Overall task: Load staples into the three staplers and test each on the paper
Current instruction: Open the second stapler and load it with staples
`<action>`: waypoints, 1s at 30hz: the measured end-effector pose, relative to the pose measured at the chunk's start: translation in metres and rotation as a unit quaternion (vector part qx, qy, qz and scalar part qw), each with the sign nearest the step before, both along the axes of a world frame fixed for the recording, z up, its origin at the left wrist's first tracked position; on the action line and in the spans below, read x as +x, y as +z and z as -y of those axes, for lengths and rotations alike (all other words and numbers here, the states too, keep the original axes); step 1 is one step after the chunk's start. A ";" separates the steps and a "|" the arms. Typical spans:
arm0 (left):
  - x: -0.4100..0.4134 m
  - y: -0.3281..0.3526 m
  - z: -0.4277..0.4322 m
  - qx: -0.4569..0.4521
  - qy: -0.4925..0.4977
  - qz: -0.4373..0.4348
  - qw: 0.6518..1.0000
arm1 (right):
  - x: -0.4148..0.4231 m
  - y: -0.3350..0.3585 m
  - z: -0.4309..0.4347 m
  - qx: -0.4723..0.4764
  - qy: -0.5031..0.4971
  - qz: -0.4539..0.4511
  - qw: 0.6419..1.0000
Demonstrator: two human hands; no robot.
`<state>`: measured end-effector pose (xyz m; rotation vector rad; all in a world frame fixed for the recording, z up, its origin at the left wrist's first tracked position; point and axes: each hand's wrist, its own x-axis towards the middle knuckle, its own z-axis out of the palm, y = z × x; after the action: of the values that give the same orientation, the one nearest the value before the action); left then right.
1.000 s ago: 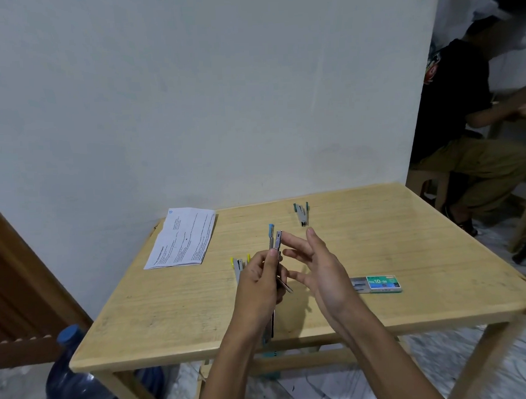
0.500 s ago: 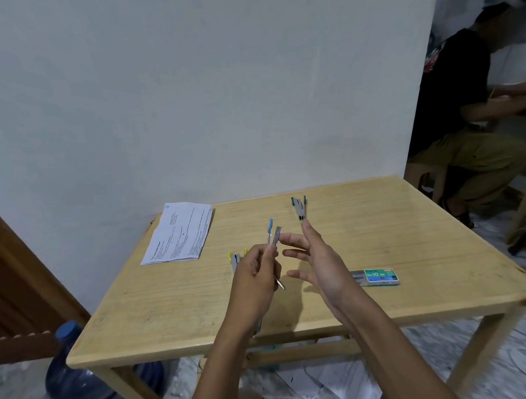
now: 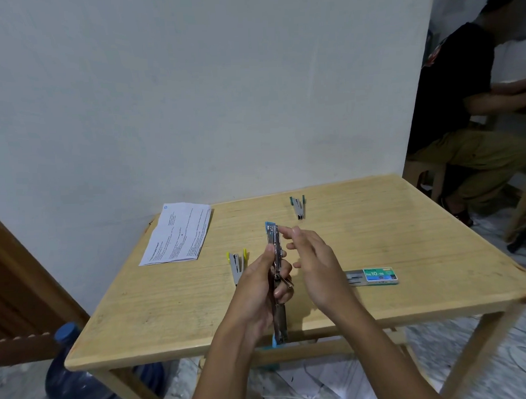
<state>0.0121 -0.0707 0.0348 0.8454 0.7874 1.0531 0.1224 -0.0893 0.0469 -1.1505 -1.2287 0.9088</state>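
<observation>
My left hand grips a blue stapler swung fully open into a long strip above the table's front edge. My right hand hovers just right of it, fingers spread, fingertips near the stapler's top end; whether it pinches staples I cannot tell. A yellow stapler lies on the wooden table left of my hands. A green stapler lies farther back. The green staple box rests to the right with its tray slid out. The printed paper lies at the table's back left corner.
A white wall stands behind the table. A blue water jug sits on the floor at the front left, next to a brown wooden door. A person in a black shirt sits at the right. Papers lie under the table.
The blue stapler has gone from partly folded to fully unfolded and upright in my left hand. My right hand's fingertips have moved up beside its top end.
</observation>
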 end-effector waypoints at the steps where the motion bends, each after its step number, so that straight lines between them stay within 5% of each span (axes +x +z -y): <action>1: 0.001 0.000 -0.001 -0.001 0.000 -0.001 1.000 | -0.001 0.001 0.002 0.004 0.011 -0.003 1.000; 7: 0.002 0.000 0.000 0.003 0.018 0.003 1.000 | 0.001 -0.003 -0.003 -0.035 0.031 -0.058 0.997; 9: 0.003 -0.002 0.000 0.026 0.034 -0.033 0.999 | -0.001 -0.011 -0.009 -0.075 0.021 -0.144 0.986; 11: 0.001 -0.004 -0.003 0.092 0.069 -0.157 0.981 | -0.002 -0.018 -0.013 -0.139 0.029 -0.288 0.947; 14: -0.002 -0.004 -0.010 0.251 0.068 -0.455 0.852 | -0.010 -0.027 -0.015 -0.227 0.041 -0.415 0.880; 17: 0.002 0.006 -0.019 0.282 -0.017 -0.636 0.718 | -0.020 -0.035 -0.022 -0.304 0.020 -0.500 0.811; 20: 0.005 0.015 -0.028 0.277 -0.036 -0.687 0.671 | -0.028 -0.043 -0.031 -0.328 -0.014 -0.558 0.762; 22: 0.001 0.019 -0.036 0.274 -0.028 -0.653 0.705 | -0.030 -0.043 -0.033 -0.304 -0.033 -0.605 0.735; 26: -0.010 0.014 -0.043 0.214 -0.029 -0.472 0.854 | -0.024 -0.036 -0.030 -0.245 -0.019 -0.622 0.744; 28: -0.015 0.004 -0.042 0.150 -0.012 -0.368 0.917 | -0.013 -0.033 -0.027 -0.184 -0.016 -0.603 0.776; 30: -0.014 -0.009 -0.038 0.067 -0.013 -0.257 0.964 | -0.002 -0.030 -0.028 -0.141 -0.036 -0.485 0.862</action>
<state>-0.0022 -0.0324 0.0260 1.2702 1.1429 0.8762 0.1203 -0.0613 0.0164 -0.7478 -0.2245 1.3973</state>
